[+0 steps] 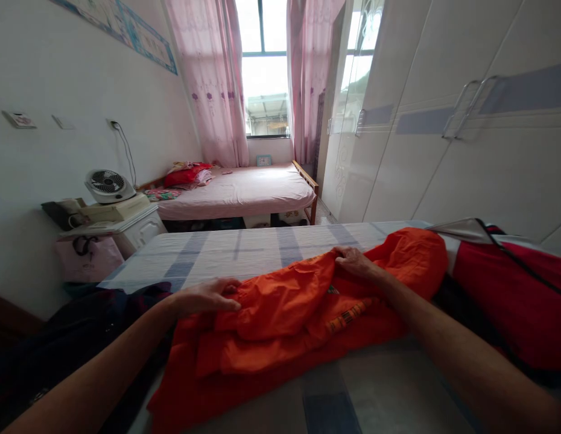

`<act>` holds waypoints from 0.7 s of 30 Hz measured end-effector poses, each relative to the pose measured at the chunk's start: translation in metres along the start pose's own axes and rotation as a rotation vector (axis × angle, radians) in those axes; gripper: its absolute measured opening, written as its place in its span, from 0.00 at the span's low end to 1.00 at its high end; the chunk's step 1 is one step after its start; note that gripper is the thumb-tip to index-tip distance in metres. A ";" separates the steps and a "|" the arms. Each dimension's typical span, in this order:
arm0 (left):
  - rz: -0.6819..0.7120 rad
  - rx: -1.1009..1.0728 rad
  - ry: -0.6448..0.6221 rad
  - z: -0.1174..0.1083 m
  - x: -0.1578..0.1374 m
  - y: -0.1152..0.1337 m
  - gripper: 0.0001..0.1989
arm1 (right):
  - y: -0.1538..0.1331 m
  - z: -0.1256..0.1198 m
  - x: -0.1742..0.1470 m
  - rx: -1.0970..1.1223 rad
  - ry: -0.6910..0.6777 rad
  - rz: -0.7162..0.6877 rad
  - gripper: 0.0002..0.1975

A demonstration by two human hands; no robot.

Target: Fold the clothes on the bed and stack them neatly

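We are working on an orange garment (303,313) that lies crumpled across the near half of a bed (244,250) with a grey-and-blue checked sheet, its bulk running from the near left edge up toward the right side.

To do this step well, as we judge it, we should keep both hands on the same layer of fabric and draw it flat, so the folds between them smooth out rather than bunch. The cloth looks thin and slippery, so a light, even pull toward the bed's edges would probably serve better than a hard tug, and we should mind that the lower layers do not drag along with the top one.

Our left hand (208,296) lies on the left part of the garment, near the bed's left edge, fingers stretched out almost flat and close together, pressing the cloth down rather than closing on it. Our right hand (355,263) sits farther out, at the garment's upper fold toward the middle of the bed, with the fingers curled and seemingly pinching a ridge of the orange fabric; how firm the pinch is we cannot tell.

A dark garment (81,337) lies at the near left corner, touching the orange one. A red garment with a grey collar (511,283) lies along the right edge. Beyond the far edge stand a second bed with a pink sheet (239,190), a white bedside cabinet (136,232) bearing a small fan (107,184), and white wardrobes (465,120) on the right.
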State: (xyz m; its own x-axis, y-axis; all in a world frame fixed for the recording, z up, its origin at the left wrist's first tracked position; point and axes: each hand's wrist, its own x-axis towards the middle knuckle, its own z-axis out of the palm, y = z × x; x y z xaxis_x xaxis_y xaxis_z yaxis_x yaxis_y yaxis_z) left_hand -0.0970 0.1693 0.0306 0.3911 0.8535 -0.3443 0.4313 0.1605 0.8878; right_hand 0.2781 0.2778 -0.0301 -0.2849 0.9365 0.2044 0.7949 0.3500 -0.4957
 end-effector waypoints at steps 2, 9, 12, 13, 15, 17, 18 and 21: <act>0.023 -0.053 -0.002 -0.002 -0.005 -0.010 0.24 | 0.000 0.001 0.000 -0.043 0.014 0.027 0.12; 0.163 0.706 0.542 0.016 -0.029 -0.021 0.21 | -0.049 0.000 -0.007 -0.168 0.198 -0.103 0.24; 0.362 0.948 0.560 0.042 -0.034 -0.033 0.23 | -0.081 0.021 -0.029 -0.226 0.217 -0.270 0.24; 0.399 1.006 0.533 0.051 -0.033 -0.041 0.24 | -0.087 0.031 -0.037 -0.236 0.159 -0.286 0.24; 0.429 1.089 0.504 0.066 -0.030 -0.061 0.26 | -0.091 0.048 -0.049 -0.239 -0.039 -0.301 0.25; 0.420 1.110 0.516 0.076 -0.025 -0.080 0.28 | -0.085 0.049 -0.054 -0.228 -0.177 -0.302 0.25; 0.411 1.105 0.526 0.078 -0.023 -0.087 0.29 | -0.079 0.042 -0.054 -0.235 -0.161 -0.284 0.25; 0.399 1.086 0.539 0.079 -0.020 -0.096 0.29 | -0.052 -0.008 -0.052 -0.382 0.190 -0.099 0.24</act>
State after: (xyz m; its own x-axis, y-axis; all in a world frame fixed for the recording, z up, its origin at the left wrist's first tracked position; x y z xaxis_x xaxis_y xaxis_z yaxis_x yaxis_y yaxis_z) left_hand -0.0817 0.0973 -0.0716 0.3781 0.8822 0.2806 0.9007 -0.4206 0.1085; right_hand 0.2561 0.2112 -0.0086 -0.2946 0.8656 0.4050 0.9198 0.3718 -0.1257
